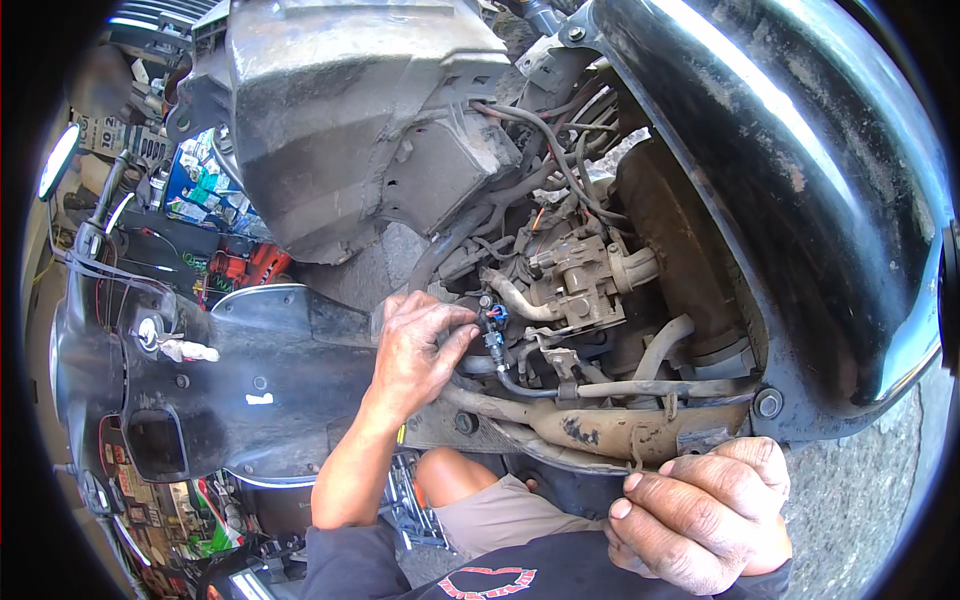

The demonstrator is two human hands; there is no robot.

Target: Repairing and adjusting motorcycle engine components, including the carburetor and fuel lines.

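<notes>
Head view: a big black panel (800,180) sits at 2 o'clock. Your right hand (700,515), at 5 o'clock, has curled fingers; I can't see if they hold anything. Your left hand (425,345) has thumb and 1 finger close together. At that hand's 3 o'clock, a thin hose (515,387) meets a small fitting (494,337). I can't see if you grip it; gentle, straight moves should stop it snapping.
</notes>
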